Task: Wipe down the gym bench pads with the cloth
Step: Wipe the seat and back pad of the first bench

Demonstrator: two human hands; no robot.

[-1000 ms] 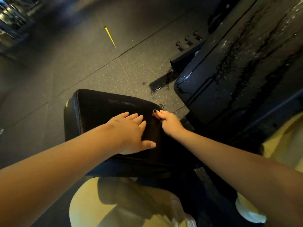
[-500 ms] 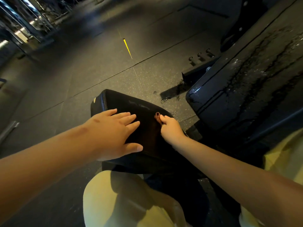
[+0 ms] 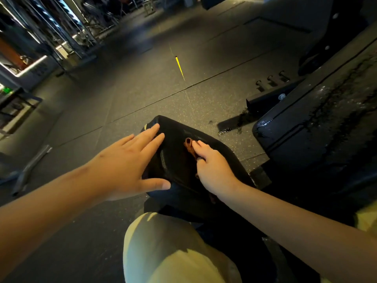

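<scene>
Cloth [image 3: 188, 147] looks soft, bunch it anywhere; right hand [image 3: 214, 170] clutches it on the bench pad [image 3: 177, 162], left hand [image 3: 126, 166] spread flat at its edge.

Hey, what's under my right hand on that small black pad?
A bunched reddish-brown cloth pokes out ahead of the right hand, which holds it on the black seat pad. The hand covers the rest of the cloth, so its full extent is hidden.

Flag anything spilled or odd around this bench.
Liquid stands out: the black backrest pad on the right is streaked with runs and droplets, and a small puddle lies on the rubber floor below its lower corner. The right hand holds the cloth on the seat pad instead.
</scene>
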